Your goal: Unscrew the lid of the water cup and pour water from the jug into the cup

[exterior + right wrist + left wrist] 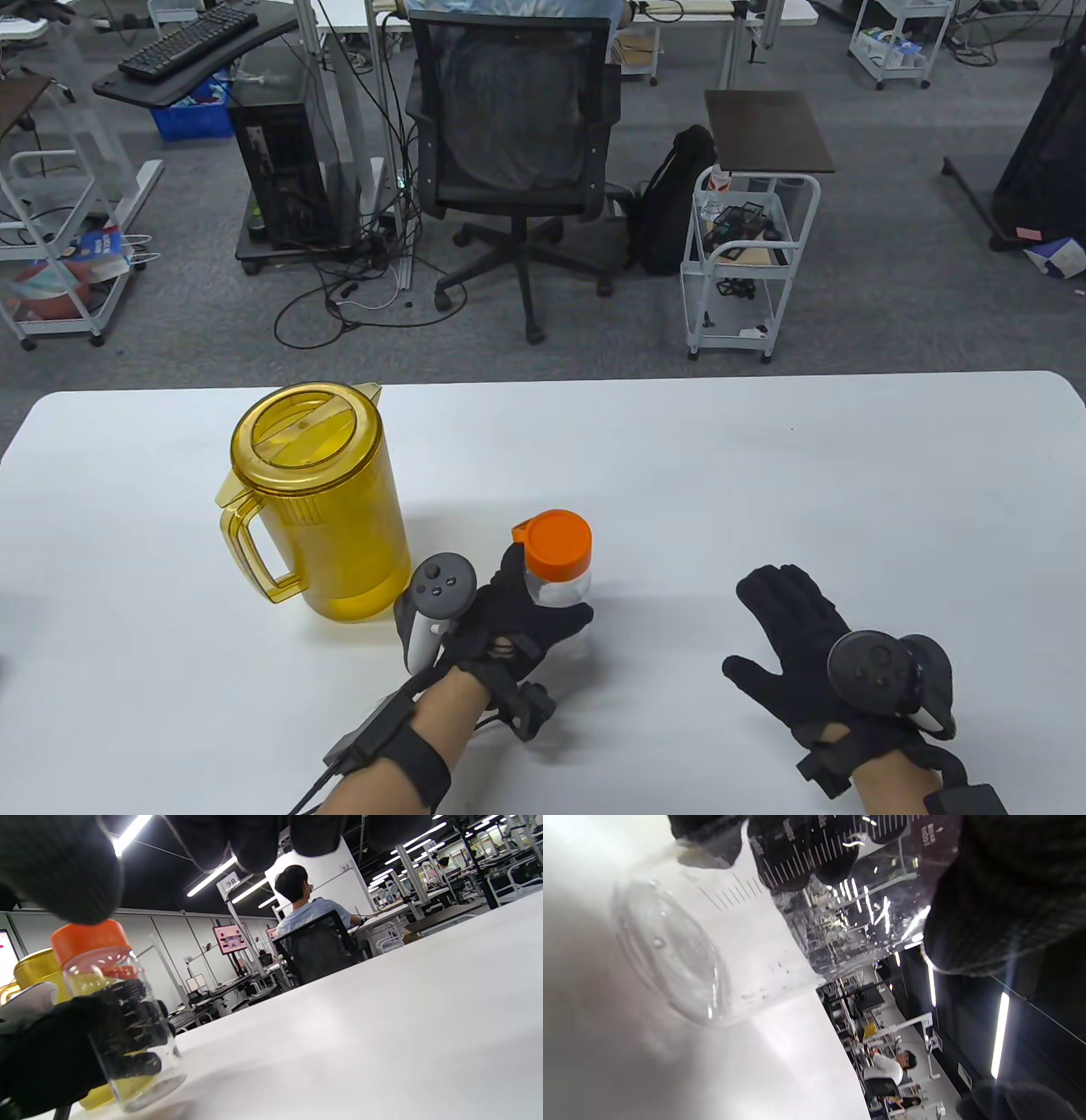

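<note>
A clear water cup (560, 594) with an orange screw lid (556, 541) stands upright on the white table (764, 475). My left hand (519, 609) grips its body, fingers and thumb curled round it. The left wrist view shows the cup's clear wall (742, 942) with gloved fingertips (797, 861) behind it. In the right wrist view the cup (123, 1027) sits at the left with its lid (91, 940) on. A yellow jug (318, 505) with a closed lid stands left of the cup, liquid low inside. My right hand (793, 632) lies open and flat on the table, to the cup's right.
Beyond the table's far edge stand a black office chair (513, 144), a white trolley (751, 255), a backpack (679, 199) and a computer tower (276, 170). A person (305, 912) sits at a desk in the background of the right wrist view.
</note>
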Motion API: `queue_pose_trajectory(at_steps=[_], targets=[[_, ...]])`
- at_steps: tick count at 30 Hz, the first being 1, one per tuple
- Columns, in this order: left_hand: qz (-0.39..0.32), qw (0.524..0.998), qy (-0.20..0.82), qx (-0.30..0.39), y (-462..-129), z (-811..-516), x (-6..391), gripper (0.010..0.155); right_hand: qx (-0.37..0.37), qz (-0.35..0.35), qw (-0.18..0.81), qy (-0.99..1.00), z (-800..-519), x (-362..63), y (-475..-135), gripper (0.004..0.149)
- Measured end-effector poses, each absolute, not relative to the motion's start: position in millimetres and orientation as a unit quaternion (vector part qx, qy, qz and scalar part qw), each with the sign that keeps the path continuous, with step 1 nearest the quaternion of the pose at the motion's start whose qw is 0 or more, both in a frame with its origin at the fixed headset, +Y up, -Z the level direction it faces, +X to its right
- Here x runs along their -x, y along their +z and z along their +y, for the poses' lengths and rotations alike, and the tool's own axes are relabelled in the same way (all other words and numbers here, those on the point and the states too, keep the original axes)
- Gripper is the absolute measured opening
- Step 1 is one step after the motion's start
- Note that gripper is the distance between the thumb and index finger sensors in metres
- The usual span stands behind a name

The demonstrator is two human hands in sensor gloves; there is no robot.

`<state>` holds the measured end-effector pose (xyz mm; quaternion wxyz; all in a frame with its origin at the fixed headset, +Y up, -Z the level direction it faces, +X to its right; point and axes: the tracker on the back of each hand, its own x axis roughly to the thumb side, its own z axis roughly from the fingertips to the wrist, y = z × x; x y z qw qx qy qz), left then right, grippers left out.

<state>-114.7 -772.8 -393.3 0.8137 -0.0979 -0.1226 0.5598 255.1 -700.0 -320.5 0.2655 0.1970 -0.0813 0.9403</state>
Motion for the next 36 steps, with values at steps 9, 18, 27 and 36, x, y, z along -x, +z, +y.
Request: queue_pose_trajectory(at_steps=[9,18,27,36], targets=[[-0.141,0.819,0.543,0.125,-358.4,-781.1,96.5,0.109,-0.211,-0.096,0.292,0.928,-690.9,-235.9,-314.0,0.085],[-0.14,0.823,0.538,0.116,-355.5,-786.7,90.2,0.108,-0.226,-0.085,0.288,0.927,-667.3,-180.6,-319.0,0.085],[-0.144,0.823,0.537,0.116,-355.6,-786.9,89.6,0.108,-0.201,0.03,0.134,0.97,-631.8,-90.7,-340.3,0.093],[-0.176,0.821,0.524,0.142,-365.6,-785.5,96.5,0.107,-0.173,0.028,0.021,0.984,-623.7,-46.1,-350.9,0.088]])
